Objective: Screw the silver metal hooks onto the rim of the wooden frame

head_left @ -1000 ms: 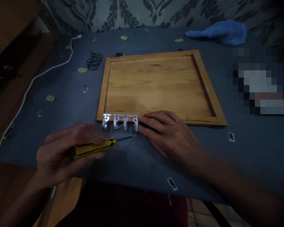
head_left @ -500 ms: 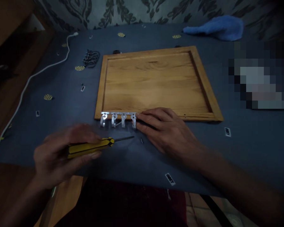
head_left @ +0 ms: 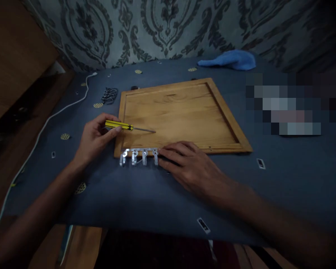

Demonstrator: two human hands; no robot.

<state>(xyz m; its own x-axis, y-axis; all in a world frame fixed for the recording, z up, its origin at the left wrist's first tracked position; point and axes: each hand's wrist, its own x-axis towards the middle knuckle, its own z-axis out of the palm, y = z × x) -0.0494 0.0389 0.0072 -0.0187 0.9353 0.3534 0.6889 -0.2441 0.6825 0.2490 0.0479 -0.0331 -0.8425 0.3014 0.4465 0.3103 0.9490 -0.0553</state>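
A yellow-and-black screwdriver (head_left: 119, 125) is held by its handle in my left hand (head_left: 93, 136). Its thin shaft points right, over the left part of a framed wooden panel (head_left: 170, 116). Along the panel's near edge, at the left, sits a silver metal hook rail (head_left: 140, 151) with several hooks hanging past the edge. My right hand (head_left: 189, 162) grips the right end of this rail, fingers closed against it and the panel's edge. Those fingers hide part of the rail's end and of the frame. A small screw-like piece shows among the hooks.
A bunch of dark metal hooks (head_left: 109, 95) lies beyond the panel's left corner. A white cable (head_left: 64, 108) runs down the table's left side. At the back right rests a blue cloth (head_left: 231, 59), and a pixelated object (head_left: 285, 110) stands on the right.
My left hand has moved the screwdriver up and away from me, from in front of the rail to over the panel. My right hand stays at the rail. The view has tilted upward.
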